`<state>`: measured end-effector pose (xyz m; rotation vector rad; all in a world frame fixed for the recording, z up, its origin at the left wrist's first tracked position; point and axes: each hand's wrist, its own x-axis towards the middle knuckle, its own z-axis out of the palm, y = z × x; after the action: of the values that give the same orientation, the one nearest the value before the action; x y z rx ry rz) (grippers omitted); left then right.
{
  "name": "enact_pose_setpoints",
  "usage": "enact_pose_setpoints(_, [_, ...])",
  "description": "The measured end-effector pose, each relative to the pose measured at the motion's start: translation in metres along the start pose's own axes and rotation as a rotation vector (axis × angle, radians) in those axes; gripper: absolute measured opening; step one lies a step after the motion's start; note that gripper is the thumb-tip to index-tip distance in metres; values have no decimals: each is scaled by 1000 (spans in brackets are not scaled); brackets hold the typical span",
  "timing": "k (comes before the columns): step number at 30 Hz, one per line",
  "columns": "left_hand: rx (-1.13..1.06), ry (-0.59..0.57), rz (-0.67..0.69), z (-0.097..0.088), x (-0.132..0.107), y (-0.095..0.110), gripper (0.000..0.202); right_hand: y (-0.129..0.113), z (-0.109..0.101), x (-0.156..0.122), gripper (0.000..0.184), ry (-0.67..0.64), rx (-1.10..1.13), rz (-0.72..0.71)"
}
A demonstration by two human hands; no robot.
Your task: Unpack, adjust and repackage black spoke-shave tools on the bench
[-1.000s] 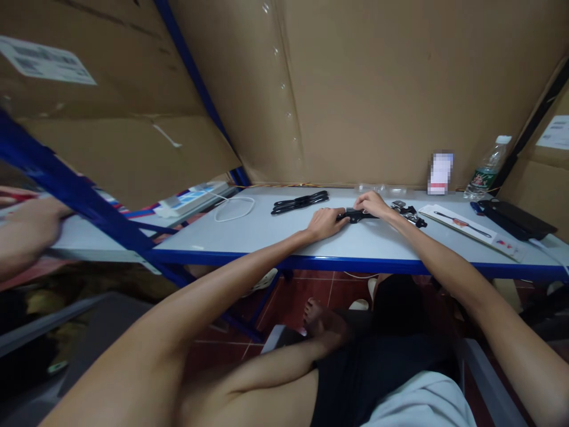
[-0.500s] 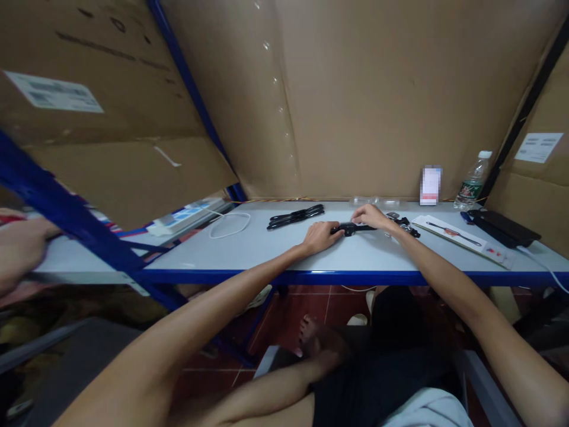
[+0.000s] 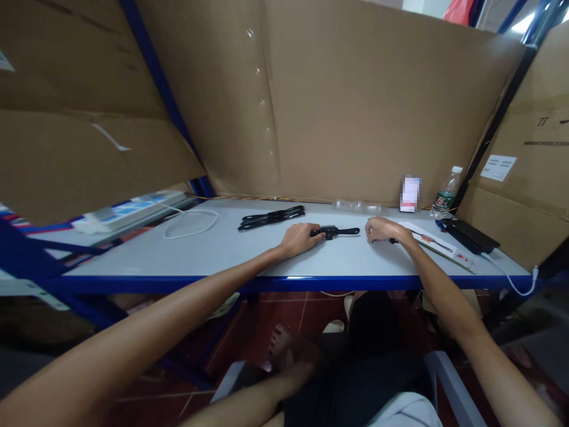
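Note:
A black watch (image 3: 334,232) with its strap lies flat on the grey table (image 3: 249,255). My left hand (image 3: 301,238) rests on the table with its fingers closed on the watch's left strap end. A short way to the right, my right hand (image 3: 383,229) lies knuckles up with its fingers curled over small black parts (image 3: 393,241). What those fingers hold is hidden. The right end of the watch strap lies free between my two hands.
A bundle of black straps (image 3: 272,216) and a white cable loop (image 3: 191,223) lie at the left, beside a power strip (image 3: 128,212). On the right are a long white box (image 3: 440,245), a black case (image 3: 471,235), a water bottle (image 3: 446,193) and clear bags (image 3: 355,206). Cardboard walls (image 3: 355,107) surround the table.
My right hand has let go of the watch and moved right onto the small black parts. The view has swung up and right, so the other person's hand at the left is gone.

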<state>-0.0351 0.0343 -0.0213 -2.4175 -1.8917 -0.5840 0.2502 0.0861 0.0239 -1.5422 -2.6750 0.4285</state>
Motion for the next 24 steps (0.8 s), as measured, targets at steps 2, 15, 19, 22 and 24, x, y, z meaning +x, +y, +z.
enact_pose_setpoints(2, [-10,7,-6,0,0,0,37,-1,4,4,8,35,-62,-8])
enact_pose_setpoints(15, [-348,-207,-242,-1,33,-10,36,-62,-8,46,9,315,444,-263])
enact_pose_setpoints(19, [-357,-204,-255,-1,33,-8,36,-67,10,60,15,337,597,-202])
enact_pose_setpoints(22, [-345,-188,-260,-1,35,-8,33,-63,23,64,12,363,571,-236])
enact_pose_setpoints(24, [-348,-185,-260,0,36,-9,32,-62,27,66,12,413,505,-278])
